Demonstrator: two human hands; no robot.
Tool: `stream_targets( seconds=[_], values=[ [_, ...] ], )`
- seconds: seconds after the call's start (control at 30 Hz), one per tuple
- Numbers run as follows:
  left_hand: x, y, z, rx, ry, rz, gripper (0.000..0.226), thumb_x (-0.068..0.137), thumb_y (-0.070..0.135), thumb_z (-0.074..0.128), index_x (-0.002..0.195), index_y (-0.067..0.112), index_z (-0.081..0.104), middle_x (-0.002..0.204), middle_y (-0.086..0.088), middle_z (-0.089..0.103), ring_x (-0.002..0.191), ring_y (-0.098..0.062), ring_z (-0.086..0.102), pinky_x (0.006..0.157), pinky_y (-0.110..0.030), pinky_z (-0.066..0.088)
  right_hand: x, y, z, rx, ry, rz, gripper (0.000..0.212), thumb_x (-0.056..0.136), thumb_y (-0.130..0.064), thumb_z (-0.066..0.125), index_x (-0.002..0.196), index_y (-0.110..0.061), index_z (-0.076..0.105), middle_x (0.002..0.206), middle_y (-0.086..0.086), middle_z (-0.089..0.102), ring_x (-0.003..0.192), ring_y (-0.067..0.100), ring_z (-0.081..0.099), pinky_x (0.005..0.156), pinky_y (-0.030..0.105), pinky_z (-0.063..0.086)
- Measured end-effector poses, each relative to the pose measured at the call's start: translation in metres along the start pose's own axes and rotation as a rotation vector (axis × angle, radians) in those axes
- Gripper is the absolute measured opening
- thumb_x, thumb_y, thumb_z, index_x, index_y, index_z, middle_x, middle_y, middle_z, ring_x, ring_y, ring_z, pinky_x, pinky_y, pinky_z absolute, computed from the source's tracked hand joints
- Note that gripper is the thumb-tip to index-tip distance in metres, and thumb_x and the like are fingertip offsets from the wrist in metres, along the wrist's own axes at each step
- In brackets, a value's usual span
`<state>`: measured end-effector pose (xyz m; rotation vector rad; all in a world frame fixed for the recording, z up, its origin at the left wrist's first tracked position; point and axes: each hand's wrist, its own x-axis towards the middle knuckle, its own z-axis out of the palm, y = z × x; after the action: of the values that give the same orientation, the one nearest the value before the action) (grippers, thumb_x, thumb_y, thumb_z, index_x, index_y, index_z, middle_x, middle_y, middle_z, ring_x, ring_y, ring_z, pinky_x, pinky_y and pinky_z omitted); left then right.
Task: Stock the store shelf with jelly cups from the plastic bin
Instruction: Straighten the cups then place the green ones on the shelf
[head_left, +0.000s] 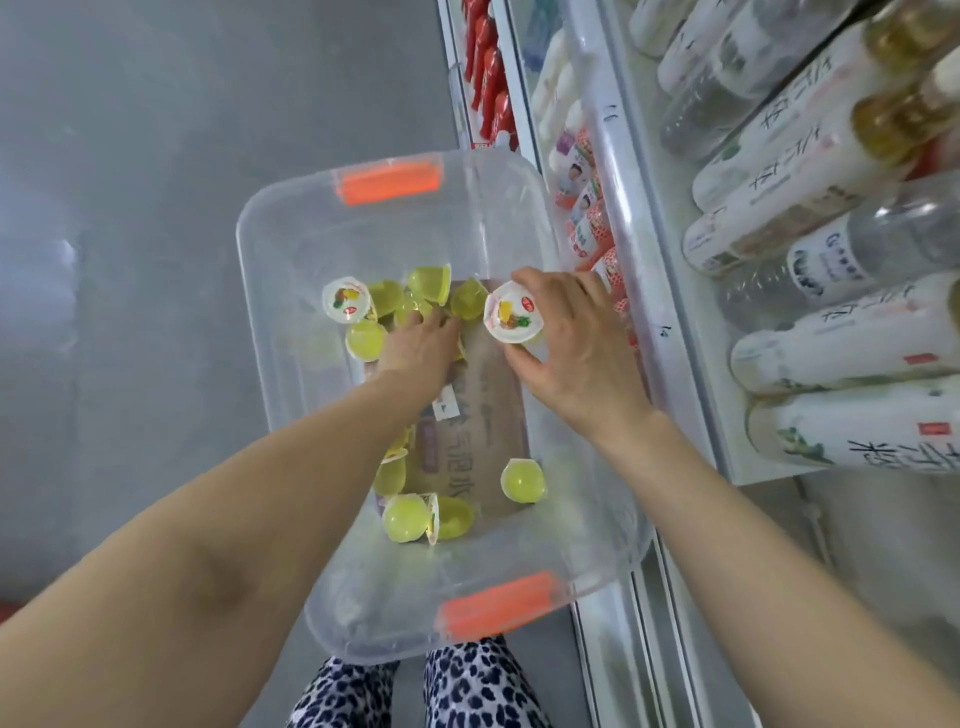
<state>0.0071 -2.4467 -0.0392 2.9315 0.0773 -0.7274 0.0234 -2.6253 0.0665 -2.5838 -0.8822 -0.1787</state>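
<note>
Clear plastic bin (280, 218) with orange handles (387, 179) sits just beside the shelf (649, 249), which carries rows of bottles (810, 171). Yellow jelly cups (415, 296) lie loose in the bin, most clustered at the far end, a few at the near end. Right hand (576, 343) pinches one cup (513, 312) between thumb and fingers, lid toward the camera, over the bin's shelf side. Left hand (421, 343) reaches into the far cluster; its fingertips are hidden among the cups, so I cannot tell whether it grips one
</note>
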Motion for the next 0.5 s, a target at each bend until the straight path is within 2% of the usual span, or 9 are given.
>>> stream_targets(
  seconds=[0.1, 0.17, 0.23, 0.37, 0.5],
  values=[
    [-0.001, 0.001, 0.006, 0.0, -0.033, 0.001, 0.064, 0.085, 0.024, 0.072, 0.138, 0.015, 0.036, 0.126, -0.008, 0.053, 0.114, -0.032, 0.052, 0.083, -0.04, 0.051, 0.0, 0.001, 0.001, 0.006, -0.001, -0.009, 0.05, 0.079, -0.024, 0.073, 0.123, -0.005, 0.057, 0.105, 0.007, 0.063, 0.096, 0.027, 0.049, 0.084, 0.03, 0.037],
    [-0.006, -0.001, 0.004, -0.032, -0.072, 0.005, 0.067, 0.083, 0.012, 0.072, 0.139, 0.013, 0.034, 0.12, -0.012, 0.052, 0.106, -0.035, 0.058, 0.071, -0.04, 0.05, 0.0, 0.001, 0.001, -0.011, -0.015, -0.008, 0.052, 0.078, -0.023, 0.075, 0.124, -0.006, 0.056, 0.105, 0.008, 0.063, 0.096, 0.027, 0.05, 0.084, 0.03, 0.036],
    [-0.012, -0.003, -0.002, -0.074, -0.089, -0.005, 0.065, 0.081, 0.005, 0.07, 0.136, 0.012, 0.037, 0.116, -0.014, 0.049, 0.099, -0.037, 0.06, 0.068, -0.04, 0.049, -0.001, 0.0, 0.0, -0.012, -0.035, 0.002, 0.052, 0.079, -0.024, 0.075, 0.124, -0.007, 0.055, 0.106, 0.008, 0.064, 0.097, 0.027, 0.051, 0.084, 0.03, 0.036],
    [-0.032, -0.009, -0.02, -0.218, -0.045, -0.043, 0.054, 0.08, 0.016, 0.071, 0.127, 0.014, 0.044, 0.116, -0.014, 0.05, 0.101, -0.035, 0.059, 0.074, -0.035, 0.043, 0.0, -0.005, -0.007, 0.056, -0.1, 0.056, 0.051, 0.081, -0.025, 0.075, 0.125, -0.007, 0.056, 0.112, 0.008, 0.064, 0.104, 0.029, 0.052, 0.087, 0.032, 0.039],
    [-0.066, -0.01, -0.041, -0.35, 0.045, -0.036, 0.056, 0.079, 0.028, 0.073, 0.125, 0.017, 0.045, 0.109, -0.011, 0.061, 0.093, -0.03, 0.059, 0.069, -0.034, 0.041, -0.003, -0.015, -0.024, 0.331, -0.067, 0.33, 0.06, 0.078, -0.029, 0.079, 0.13, -0.016, 0.052, 0.121, 0.001, 0.062, 0.107, 0.021, 0.055, 0.09, 0.031, 0.044]
  ],
)
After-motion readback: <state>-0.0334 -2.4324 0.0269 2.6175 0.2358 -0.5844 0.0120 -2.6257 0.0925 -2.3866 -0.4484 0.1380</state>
